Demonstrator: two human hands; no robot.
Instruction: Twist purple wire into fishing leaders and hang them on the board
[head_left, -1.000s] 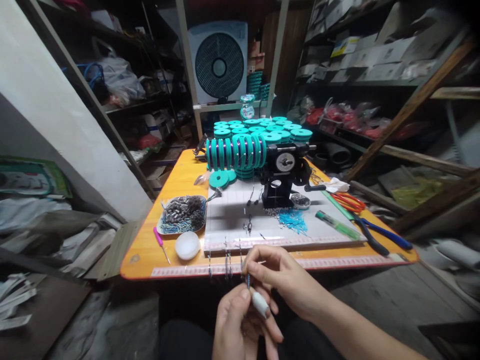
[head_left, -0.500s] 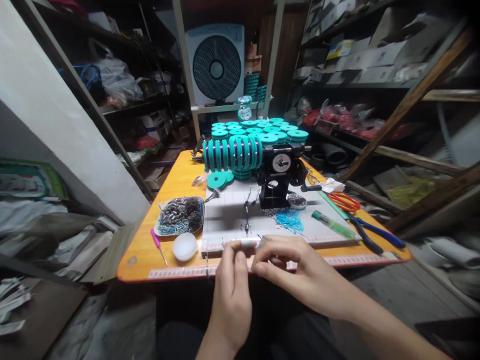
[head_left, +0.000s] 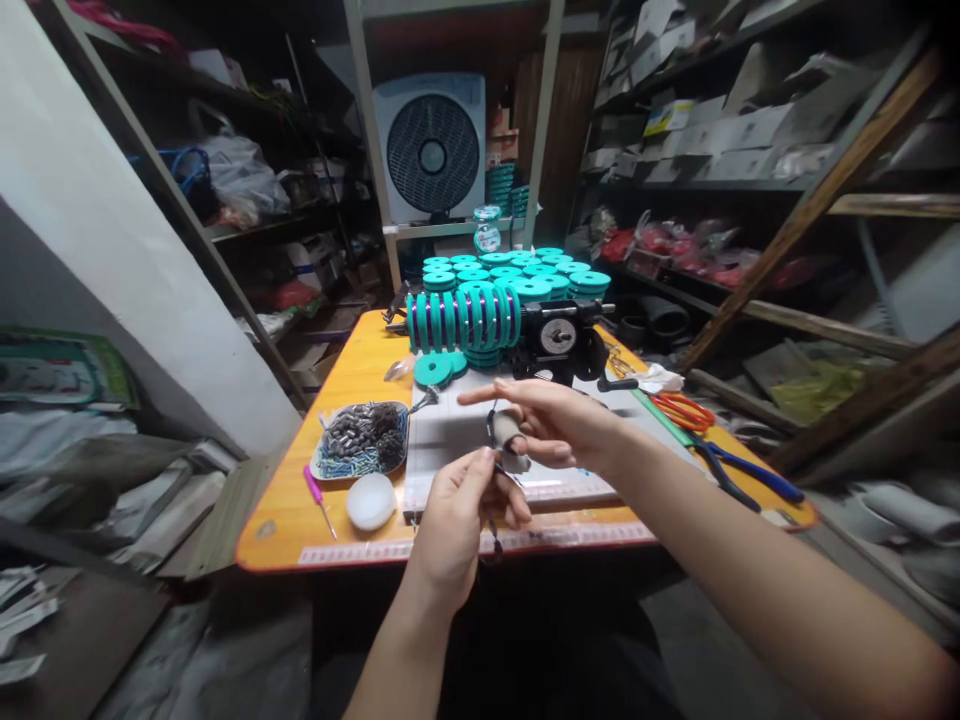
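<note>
My left hand (head_left: 465,510) is pinched at the front edge of the white board (head_left: 442,440), its fingertips on something small and dark. Just above it, my right hand (head_left: 547,425) stretches its index finger out to the left, with the other fingers bent near a pale, roll-like piece (head_left: 508,430). A thin line with small dark parts passes between the hands and hangs below my left fingers. Behind them, a row of teal spools (head_left: 463,318) sits on the shaft of a black winding device (head_left: 559,338).
A tray of metal weights (head_left: 360,440), a white bowl (head_left: 370,501) and a pink-handled tool (head_left: 313,485) lie at the left. Blue-handled pliers (head_left: 757,470) and an orange cord (head_left: 684,411) are at the right. Teal discs (head_left: 531,289) and a fan (head_left: 433,157) stand behind.
My right hand has risen and moved over the board, its index finger now extended. My left hand has turned and lifted slightly. The view has tilted up a little.
</note>
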